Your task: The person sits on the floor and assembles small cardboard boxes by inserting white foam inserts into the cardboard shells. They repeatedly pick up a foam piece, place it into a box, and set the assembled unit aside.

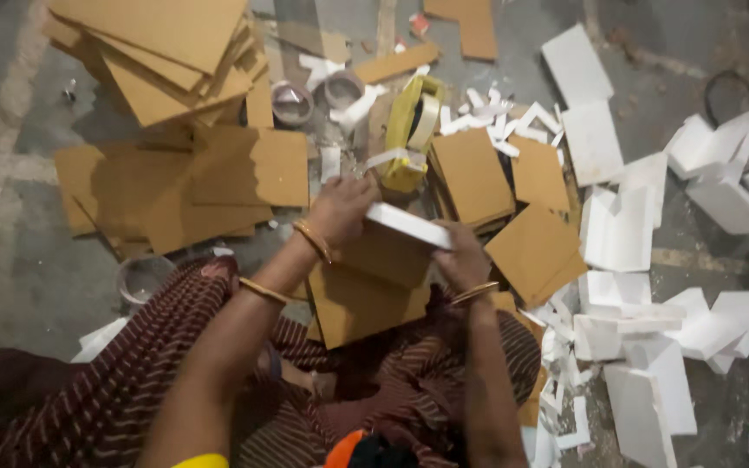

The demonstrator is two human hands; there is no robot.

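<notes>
**Two hands, one foam slab, cardboard underneath**

Two hands close on a white foam slab (409, 225), and it sits right between the fingers. The left hand (340, 208) curls over the slab's far-left end, fingers pressed together and folded down on it. The right hand (461, 260) takes the near-right end, fingers wrapped around the edge; whether the thumb is on top or below, I cannot tell. Just beneath the fingers lies a brown cardboard sheet (366, 299), resting on the lap over the striped cloth (132, 381).

Beyond the left fingertips stands a yellow tape dispenser (409, 130), close by, with tape rolls (292, 102) further off. To the outside of the right fingers, white foam pieces (652, 347) lie scattered; past the left knuckles, a stack of cardboard sheets (166, 52) leans untidily.

To my eye the job here is seating the slab square on the cardboard. Best done with both ends held level, edges lined up before pressing, and a light grip, because foam like this probably dents or snaps under a hard pinch.
</notes>
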